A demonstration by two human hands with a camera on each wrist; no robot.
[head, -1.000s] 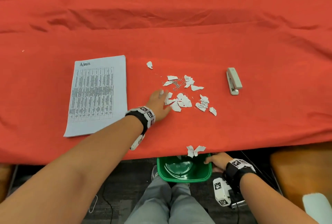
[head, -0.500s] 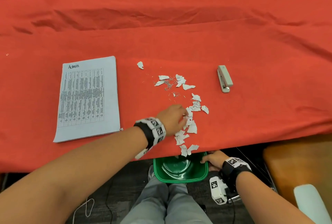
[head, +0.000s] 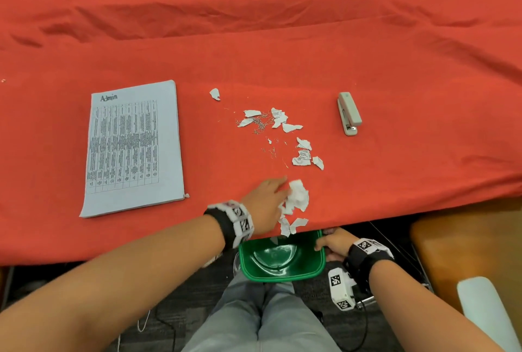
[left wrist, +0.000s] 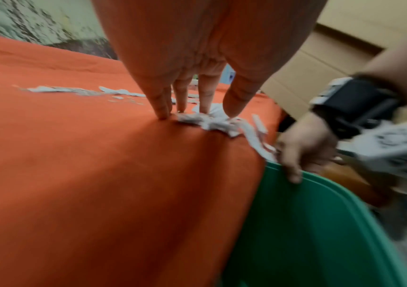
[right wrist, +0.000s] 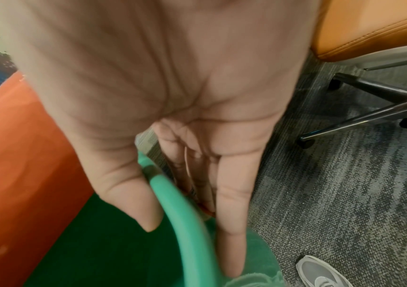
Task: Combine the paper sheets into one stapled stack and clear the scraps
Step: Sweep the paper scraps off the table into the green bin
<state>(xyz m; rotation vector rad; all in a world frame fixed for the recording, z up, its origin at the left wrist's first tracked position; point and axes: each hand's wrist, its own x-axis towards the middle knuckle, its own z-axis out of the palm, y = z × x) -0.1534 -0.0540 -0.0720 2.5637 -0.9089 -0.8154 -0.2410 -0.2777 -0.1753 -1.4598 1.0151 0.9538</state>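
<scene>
My left hand (head: 265, 204) covers part of the scrap pile (head: 296, 199) at the table edge; count under it unreadable. Left wrist view is motion-blurred, scraps (left wrist: 212, 121) smear together. Table edge hides the far part of the green bin (head: 282, 272). My right hand (head: 333, 244): fingers outside the rim are out of sight from the head view. Print on the paper stack (head: 132, 148) too small to read below "Admin". Loose staples (head: 260, 123) too small to count.

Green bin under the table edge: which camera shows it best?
The head view: the green bin shows whole, with its rim and hollow visible below the tablecloth. The left wrist view shows one blurred wall and rim. The right wrist view shows only the rim section the right hand grips.
</scene>
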